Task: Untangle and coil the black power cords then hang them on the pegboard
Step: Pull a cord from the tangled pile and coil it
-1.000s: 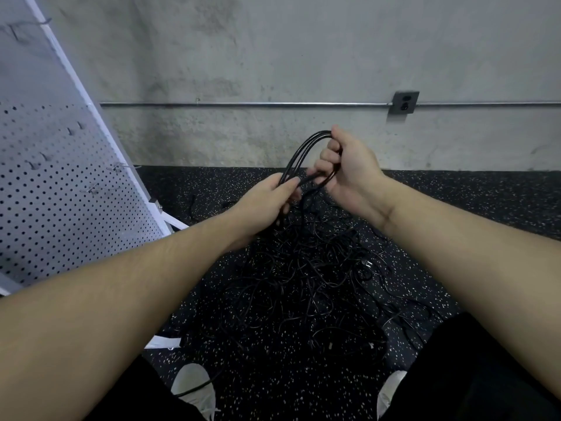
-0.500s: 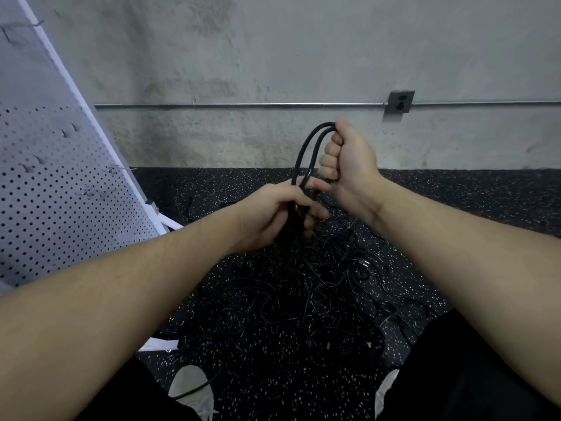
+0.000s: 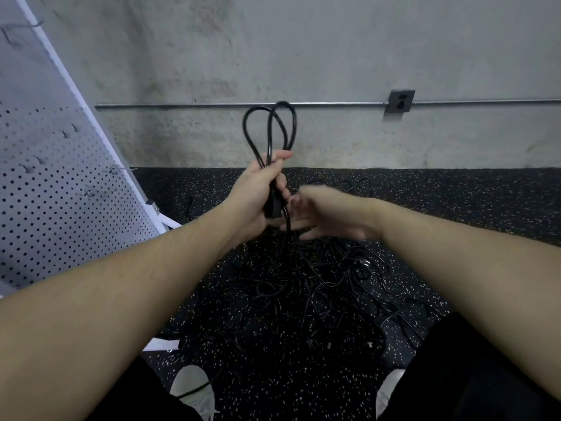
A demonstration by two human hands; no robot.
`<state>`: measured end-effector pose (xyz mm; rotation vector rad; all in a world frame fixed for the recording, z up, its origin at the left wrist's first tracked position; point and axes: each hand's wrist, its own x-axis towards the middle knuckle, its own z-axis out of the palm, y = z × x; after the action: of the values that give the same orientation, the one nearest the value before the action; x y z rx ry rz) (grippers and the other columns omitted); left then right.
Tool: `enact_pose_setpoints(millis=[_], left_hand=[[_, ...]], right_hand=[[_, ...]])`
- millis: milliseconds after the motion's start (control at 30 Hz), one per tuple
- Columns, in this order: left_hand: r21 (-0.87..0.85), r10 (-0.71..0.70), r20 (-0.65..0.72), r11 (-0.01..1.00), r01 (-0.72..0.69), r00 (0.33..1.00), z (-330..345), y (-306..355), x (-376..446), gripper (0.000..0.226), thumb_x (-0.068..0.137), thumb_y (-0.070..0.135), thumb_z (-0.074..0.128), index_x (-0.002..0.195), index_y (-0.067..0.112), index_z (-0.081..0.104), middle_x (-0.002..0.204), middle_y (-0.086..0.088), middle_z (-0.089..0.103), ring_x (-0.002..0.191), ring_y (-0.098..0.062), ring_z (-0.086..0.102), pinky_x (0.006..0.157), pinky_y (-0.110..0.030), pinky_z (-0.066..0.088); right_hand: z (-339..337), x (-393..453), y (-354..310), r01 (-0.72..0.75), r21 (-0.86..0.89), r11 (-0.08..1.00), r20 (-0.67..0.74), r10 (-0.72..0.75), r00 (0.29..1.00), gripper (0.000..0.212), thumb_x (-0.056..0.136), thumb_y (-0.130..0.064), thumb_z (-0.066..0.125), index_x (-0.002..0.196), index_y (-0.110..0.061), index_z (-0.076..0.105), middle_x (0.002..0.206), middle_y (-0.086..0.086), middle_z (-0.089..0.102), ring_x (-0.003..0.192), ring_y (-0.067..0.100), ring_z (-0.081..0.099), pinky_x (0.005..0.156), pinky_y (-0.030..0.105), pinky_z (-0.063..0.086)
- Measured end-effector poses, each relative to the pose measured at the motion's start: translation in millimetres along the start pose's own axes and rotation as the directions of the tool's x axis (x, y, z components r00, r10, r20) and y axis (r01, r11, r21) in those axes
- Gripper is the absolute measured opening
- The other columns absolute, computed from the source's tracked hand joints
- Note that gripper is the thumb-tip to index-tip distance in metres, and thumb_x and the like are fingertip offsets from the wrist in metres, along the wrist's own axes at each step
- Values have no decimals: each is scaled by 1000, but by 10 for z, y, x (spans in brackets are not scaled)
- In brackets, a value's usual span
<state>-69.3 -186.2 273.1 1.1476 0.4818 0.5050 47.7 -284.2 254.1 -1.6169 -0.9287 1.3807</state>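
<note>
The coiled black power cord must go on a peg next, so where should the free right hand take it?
Grip the coiled black power cord from the right, just above the left hand, where its upright loops bunch together.

Left hand [image 3: 258, 196] fisted and raised; right hand [image 3: 324, 214] blurred, fingers spread.

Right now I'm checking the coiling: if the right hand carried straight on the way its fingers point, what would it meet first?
The right hand, open and blurred, points leftward. It would probably first meet the strand hanging from the coiled cord, just below the left hand that grips it. Depth is unclear.
</note>
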Motion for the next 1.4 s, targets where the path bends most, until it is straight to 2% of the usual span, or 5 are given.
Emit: enact_pose_setpoints(millis=[333,500,733,1100,1400], left_hand=[[98,126,-377,991,-95,918,-141,7,146,19,109,21,43,104,28,60,62,2,47,52,-14,52,41,-25,45],[198,157,-451,978,-74,879,-218,-11,198,22,109,21,39,104,28,59,66,1,47,52,-12,52,44,-26,47],[357,200,-497,934,-11,844,-509,-7,282,21,110,18,39,106,24,58,82,-2,52,56,-13,47,41,-25,43],[600,108,-204,799,37,973,-485,-97,168,25,99,47,62,94,26,75,88,2,72,62,-6,55,52,-18,47],[821,30,38,568,-48,999,-452,-172,76,12,86,31,81,87,22,74,66,14,68,60,-6,58,59,-23,43]], right_hand=[[99,-72,-45,51,-354,934,30,-44,999,23,102,-25,56,82,-15,52,65,3,58,69,22,59,64,29,45],[-14,-108,28,-22,-520,854,62,64,996,23,102,-35,58,83,-22,58,96,8,78,95,21,72,99,40,50],[-147,-146,41,-8,-614,789,4,13,1000,35,97,-42,65,68,-24,61,67,-2,56,59,15,47,59,31,40],[-113,-62,-175,-16,-337,941,-518,-171,838,54,72,-64,81,76,-17,55,50,-4,48,41,12,46,52,24,43],[-182,-34,-221,243,256,936,-306,-161,939,21,106,-33,48,98,-20,63,62,-10,42,55,6,40,54,22,45]])
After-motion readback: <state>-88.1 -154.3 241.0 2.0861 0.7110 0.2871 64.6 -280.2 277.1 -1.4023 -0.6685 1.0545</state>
